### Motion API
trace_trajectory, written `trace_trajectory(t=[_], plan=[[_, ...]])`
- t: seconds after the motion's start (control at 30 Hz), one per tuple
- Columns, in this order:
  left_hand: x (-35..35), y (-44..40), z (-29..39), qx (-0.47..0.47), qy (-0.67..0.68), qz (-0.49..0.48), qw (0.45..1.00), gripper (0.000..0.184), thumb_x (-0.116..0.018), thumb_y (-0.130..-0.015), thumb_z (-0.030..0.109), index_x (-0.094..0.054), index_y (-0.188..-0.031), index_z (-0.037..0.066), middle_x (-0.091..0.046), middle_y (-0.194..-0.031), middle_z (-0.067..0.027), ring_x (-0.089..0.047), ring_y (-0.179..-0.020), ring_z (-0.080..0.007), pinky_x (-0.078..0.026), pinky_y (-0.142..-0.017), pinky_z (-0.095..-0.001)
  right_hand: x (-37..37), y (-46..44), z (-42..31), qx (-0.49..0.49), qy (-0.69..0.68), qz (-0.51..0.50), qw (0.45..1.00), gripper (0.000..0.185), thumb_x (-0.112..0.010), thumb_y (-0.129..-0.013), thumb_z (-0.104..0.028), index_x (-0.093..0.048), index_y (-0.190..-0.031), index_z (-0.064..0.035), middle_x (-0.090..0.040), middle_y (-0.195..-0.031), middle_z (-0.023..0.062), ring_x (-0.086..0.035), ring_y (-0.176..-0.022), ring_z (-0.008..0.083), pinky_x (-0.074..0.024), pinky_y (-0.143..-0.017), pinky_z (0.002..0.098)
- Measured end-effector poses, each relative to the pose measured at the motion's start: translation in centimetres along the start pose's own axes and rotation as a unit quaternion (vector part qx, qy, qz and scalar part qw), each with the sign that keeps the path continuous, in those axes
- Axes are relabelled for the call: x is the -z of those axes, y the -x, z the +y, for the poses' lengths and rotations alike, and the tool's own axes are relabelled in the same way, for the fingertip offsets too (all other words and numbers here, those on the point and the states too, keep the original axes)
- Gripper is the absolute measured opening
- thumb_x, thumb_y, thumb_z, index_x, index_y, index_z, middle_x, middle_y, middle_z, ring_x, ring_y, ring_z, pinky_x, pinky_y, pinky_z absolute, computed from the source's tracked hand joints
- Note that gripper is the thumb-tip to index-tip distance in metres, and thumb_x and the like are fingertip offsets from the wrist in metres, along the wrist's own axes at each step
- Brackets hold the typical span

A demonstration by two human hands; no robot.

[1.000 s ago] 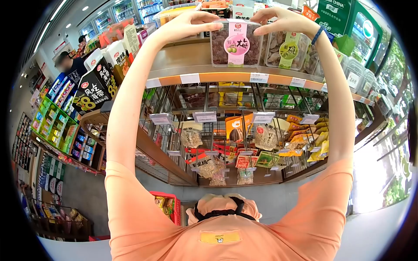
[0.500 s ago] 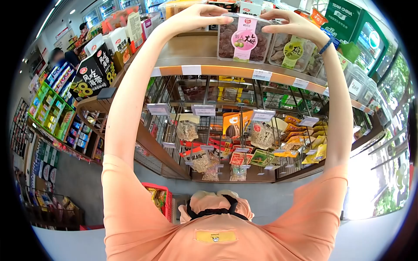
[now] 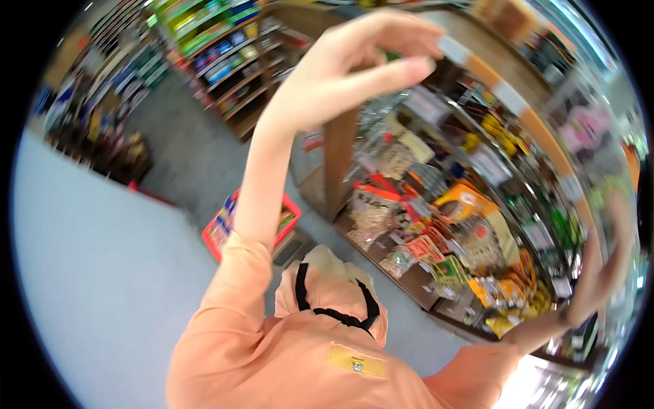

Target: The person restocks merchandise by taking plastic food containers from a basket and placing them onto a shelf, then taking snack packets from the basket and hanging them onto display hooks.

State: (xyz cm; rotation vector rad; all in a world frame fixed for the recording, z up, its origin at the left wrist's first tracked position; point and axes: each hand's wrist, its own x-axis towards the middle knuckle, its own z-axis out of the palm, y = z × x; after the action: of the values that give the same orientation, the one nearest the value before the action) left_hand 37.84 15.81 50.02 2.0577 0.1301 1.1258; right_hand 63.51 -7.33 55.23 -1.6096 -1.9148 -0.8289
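Note:
My left hand (image 3: 361, 68) is raised at the top centre, thumb and fingers apart, with nothing between them, in front of the snack rack. Over at the right edge, blurred, my right hand (image 3: 606, 266) hangs beside the shelf front with its thumb and fingers spread and nothing in it. A clear box with a pink label (image 3: 586, 128) sits on the upper shelf, above my right hand and apart from it. Below the shelf edge (image 3: 511, 99) hang snack bags, among them an orange bag (image 3: 464, 201) and a red-topped bag (image 3: 373, 204).
A red basket (image 3: 289, 221) with packets stands on the floor to the left of my body. Shelves of small coloured packs (image 3: 221, 58) rise at the upper left. A wooden rack post (image 3: 339, 160) stands below my left hand.
The view has turned and tilted strongly. Both hands have come off the pink-labelled box and moved apart. The box now appears at the right, and the red basket shows more fully.

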Motion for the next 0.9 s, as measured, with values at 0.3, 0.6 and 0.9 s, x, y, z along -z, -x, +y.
trace_trajectory(t=[0.3, 0.6, 0.9], plan=[[-0.9, 31.5, -7.5, 0.442, 0.128, 0.340, 0.820, 0.034, -0.051, -0.084, 0.027, -0.048, -0.111, 0.008, -0.057, -0.095, -0.0019, -0.050, -0.088, -0.0088, -0.037, -0.067, -0.0224, -21.3, 8.5, -16.8, -0.142, -0.601, -0.264, 0.741, 0.014, -0.064, -0.067, -0.004, -0.063, -0.081, -0.0033, -0.061, -0.075, 0.0079, -0.057, -0.071, 0.0227, -0.0419, -0.071, 0.0336], [-4.1, 50.8, -18.5, 0.633, 0.193, 0.399, 0.634, 0.028, -0.051, -0.083, 0.024, -0.048, -0.107, 0.009, -0.059, -0.096, -0.0024, -0.054, -0.082, -0.0075, -0.039, -0.063, -0.0209, -45.7, 17.6, -33.4, -0.198, -0.556, -0.403, 0.700, 0.018, -0.057, -0.076, -0.009, -0.059, -0.093, -0.0019, -0.061, -0.079, 0.0131, -0.061, -0.072, 0.0222, -0.0475, -0.067, 0.0306], [-0.2, 54.9, -30.2, 0.607, 0.062, 0.469, 0.639, 0.048, -0.059, -0.078, 0.021, -0.037, -0.113, -0.004, -0.049, -0.108, -0.0192, -0.052, -0.098, -0.0245, -0.042, -0.084, -0.0310, -56.4, 19.4, -40.6, -0.236, -0.479, -0.467, 0.705, 0.026, -0.059, -0.074, -0.013, -0.057, -0.097, -0.0006, -0.061, -0.085, 0.0140, -0.060, -0.077, 0.0225, -0.0474, -0.069, 0.0299]])
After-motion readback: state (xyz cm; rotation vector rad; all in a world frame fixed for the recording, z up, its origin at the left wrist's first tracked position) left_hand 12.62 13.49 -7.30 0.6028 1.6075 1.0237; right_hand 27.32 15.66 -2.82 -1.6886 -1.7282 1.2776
